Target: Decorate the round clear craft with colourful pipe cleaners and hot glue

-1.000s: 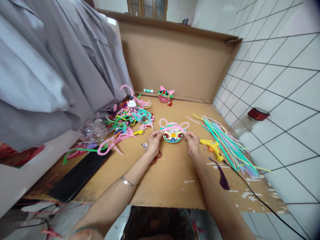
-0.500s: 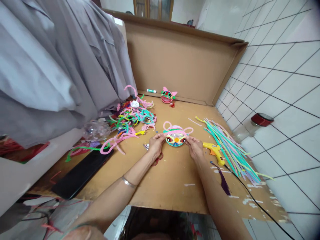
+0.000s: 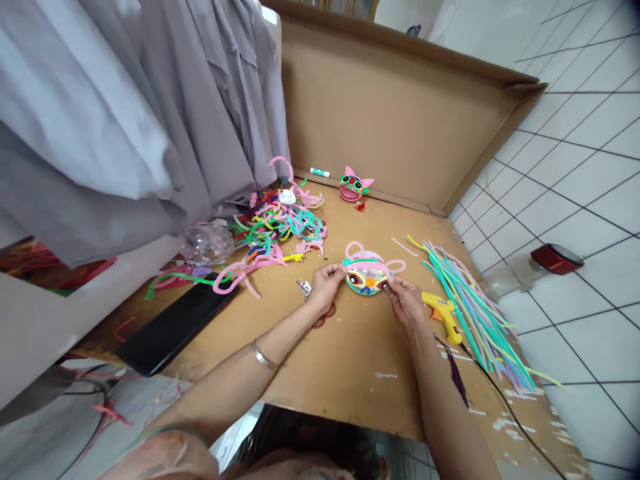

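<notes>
Between my two hands is a small pipe-cleaner animal head (image 3: 369, 281), with a pink band, two looped pink ears and dark eyes ringed in red and yellow. My left hand (image 3: 327, 283) pinches its left edge with thumb and forefinger. On the opposite edge, near the right eye, the fingers of my right hand (image 3: 404, 297) are closed. Just right of that hand lies a yellow glue gun (image 3: 444, 317). Dark red rings (image 3: 325, 317) sit partly hidden behind my left wrist.
A bundle of pastel pipe cleaners (image 3: 477, 320) lies at the right, with a purple tassel (image 3: 457, 373) nearer me. Tangled pipe cleaners (image 3: 280, 223) and a black phone-like slab (image 3: 175, 327) occupy the left. A finished-looking pink-eared head (image 3: 353, 188) and a glue stick (image 3: 320, 172) stand by the cardboard wall (image 3: 380, 107).
The view has swung, so everything appears shifted to the right. Both hands keep the same hold on the animal head, which looks much the same.
</notes>
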{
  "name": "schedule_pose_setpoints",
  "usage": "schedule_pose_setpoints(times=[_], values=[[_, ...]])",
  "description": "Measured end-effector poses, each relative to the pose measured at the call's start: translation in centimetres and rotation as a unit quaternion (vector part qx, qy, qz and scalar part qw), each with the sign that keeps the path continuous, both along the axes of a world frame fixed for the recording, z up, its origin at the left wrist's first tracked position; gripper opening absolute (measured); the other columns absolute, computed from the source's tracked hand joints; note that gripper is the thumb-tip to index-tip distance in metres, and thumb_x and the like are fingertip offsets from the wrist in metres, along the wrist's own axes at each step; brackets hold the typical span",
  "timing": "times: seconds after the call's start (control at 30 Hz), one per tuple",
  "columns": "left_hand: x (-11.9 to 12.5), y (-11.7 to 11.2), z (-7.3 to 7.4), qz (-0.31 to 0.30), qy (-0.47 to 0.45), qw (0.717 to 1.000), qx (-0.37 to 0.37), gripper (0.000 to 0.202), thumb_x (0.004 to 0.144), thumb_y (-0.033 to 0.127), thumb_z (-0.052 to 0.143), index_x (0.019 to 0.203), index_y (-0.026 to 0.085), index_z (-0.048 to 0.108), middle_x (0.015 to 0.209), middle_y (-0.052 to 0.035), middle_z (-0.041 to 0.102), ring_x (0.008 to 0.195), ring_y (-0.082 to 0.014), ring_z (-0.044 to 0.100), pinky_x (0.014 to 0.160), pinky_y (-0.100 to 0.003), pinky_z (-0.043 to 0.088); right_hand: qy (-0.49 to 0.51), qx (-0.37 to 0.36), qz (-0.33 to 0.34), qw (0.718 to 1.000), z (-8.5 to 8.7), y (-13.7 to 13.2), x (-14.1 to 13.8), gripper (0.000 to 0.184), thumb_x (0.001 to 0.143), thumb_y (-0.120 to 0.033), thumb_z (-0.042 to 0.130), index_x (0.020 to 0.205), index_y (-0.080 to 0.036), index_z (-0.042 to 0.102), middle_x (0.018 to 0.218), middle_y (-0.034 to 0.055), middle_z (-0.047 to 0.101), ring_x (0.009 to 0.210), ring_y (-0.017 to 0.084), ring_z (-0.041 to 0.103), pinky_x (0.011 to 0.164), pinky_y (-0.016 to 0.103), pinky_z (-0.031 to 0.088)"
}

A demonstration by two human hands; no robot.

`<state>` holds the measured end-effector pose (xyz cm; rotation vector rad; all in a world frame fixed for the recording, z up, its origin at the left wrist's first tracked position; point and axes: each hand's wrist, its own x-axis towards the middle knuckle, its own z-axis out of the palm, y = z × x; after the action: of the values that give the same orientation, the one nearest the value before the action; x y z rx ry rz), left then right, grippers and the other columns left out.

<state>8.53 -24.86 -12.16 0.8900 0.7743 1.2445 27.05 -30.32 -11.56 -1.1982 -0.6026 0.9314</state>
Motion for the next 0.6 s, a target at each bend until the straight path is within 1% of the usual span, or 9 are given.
schedule_pose_setpoints(times=[0.23,0.37,0.5,0.6], values=[[0.0,0.5,-0.1,0.009,0.009,1.000,-0.011,0.019,0.060,0.033,0.073,0.066,0.016,0.067,0.062,0.0012,0.063,0.058,-0.0097,0.051,0.063,-0.023,0.041,-0.001,-0.002,0.003,1.000,0.0,0.1,-0.4,0.030,0.043,-0.037,0.089,0.062,-0.019,0.073,0.063,0.0006,0.070,0.060,0.012,0.058,0.064,0.028,0.049],[-0.4,0.9,-0.2,0.011,0.020,1.000,-0.016,0.019,0.057,0.031,0.073,0.058,0.017,0.062,0.055,0.0035,0.056,0.054,-0.0082,0.046,0.058,-0.022,0.038,0.006,0.008,0.006,1.000,-0.2,0.3,-0.7,0.030,0.043,-0.038,0.089,0.060,-0.019,0.072,0.060,-0.0003,0.069,0.058,0.011,0.056,0.064,0.028,0.048],[-1.1,1.5,-0.2,-0.013,0.022,0.999,-0.036,0.017,0.054,0.026,0.073,0.057,0.016,0.059,0.054,0.0043,0.055,0.053,-0.0074,0.046,0.059,-0.022,0.038,0.018,0.015,0.022,0.999,-0.4,0.4,-0.9,0.029,0.043,-0.037,0.089,0.057,-0.020,0.070,0.057,-0.0017,0.067,0.056,0.010,0.053,0.063,0.027,0.046],[-1.5,2.0,-0.2,-0.029,0.017,0.999,-0.042,0.016,0.052,0.022,0.072,0.055,0.016,0.057,0.053,0.0042,0.055,0.052,-0.0072,0.048,0.061,-0.023,0.040,0.027,0.014,0.032,0.999,-0.4,0.4,-1.1,0.027,0.044,-0.035,0.089,0.058,-0.020,0.071,0.057,-0.0022,0.066,0.056,0.009,0.051,0.063,0.026,0.044]])
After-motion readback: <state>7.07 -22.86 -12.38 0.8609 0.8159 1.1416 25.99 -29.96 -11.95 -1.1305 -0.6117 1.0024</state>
